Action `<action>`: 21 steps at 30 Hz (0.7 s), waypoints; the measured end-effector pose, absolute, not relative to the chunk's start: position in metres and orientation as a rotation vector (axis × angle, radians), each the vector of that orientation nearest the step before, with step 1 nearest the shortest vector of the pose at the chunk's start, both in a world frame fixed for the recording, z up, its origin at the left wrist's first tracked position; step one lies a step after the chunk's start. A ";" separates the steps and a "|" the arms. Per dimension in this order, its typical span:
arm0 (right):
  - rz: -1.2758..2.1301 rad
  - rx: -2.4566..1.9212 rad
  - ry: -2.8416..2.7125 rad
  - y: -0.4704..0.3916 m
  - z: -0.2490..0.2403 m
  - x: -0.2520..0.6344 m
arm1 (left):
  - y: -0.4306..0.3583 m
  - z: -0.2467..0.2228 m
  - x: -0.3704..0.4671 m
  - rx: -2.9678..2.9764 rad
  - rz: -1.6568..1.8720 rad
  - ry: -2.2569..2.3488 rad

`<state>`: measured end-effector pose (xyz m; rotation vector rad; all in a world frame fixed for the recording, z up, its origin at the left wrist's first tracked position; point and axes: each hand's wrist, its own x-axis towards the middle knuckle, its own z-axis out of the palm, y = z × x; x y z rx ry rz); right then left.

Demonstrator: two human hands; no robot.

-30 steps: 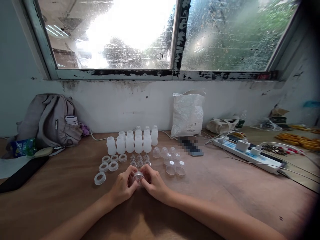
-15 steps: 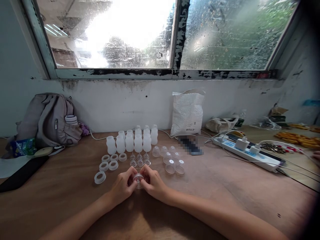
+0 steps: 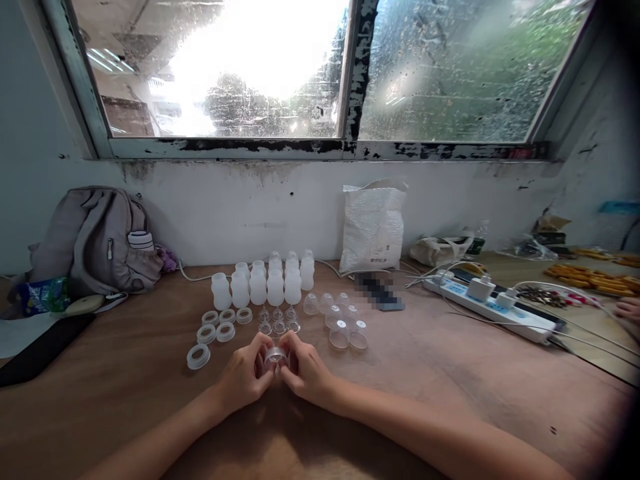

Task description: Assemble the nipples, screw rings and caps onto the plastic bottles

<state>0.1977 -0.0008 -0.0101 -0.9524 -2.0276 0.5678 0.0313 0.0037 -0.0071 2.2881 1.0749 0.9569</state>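
- Pressing or seating, which appears to be the step in hand, is best done with even force from both sides, so that the translucent round piece point(image 3: 275, 353) is held level and its rim is not squeezed out of round.
- The rim is best supported all round by the fingertips; whether a second part is seated inside it cannot be told.
- Left hand point(image 3: 246, 368): half curled, the piece gripped at its left side between thumb and fingers.
- Right hand point(image 3: 309, 370): curled likewise, the right side gripped, the thumb brought close to the other thumb at the near edge.
- Translucent round piece: held between both hands, low over the table point(image 3: 425, 360); whether the wood is touched cannot be told.
- Small clear teat-shaped pieces point(image 3: 279, 327): set in rows just beyond the fingers.
- Loose rings point(image 3: 199, 364): six, laid to the left.
- Clear domed caps point(image 3: 339, 338): grouped to the right.
- Frosted bottles point(image 3: 275, 288): stood upright in rows, behind the teat-shaped pieces.
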 end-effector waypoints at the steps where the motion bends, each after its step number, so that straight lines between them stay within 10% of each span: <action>1: 0.564 -0.962 -2.028 -0.001 -0.011 0.198 | 0.004 -0.008 0.032 2.302 0.945 1.084; 21: 0.623 -0.626 -2.087 -0.011 -0.006 0.205 | 0.007 -0.004 0.032 2.099 1.118 1.208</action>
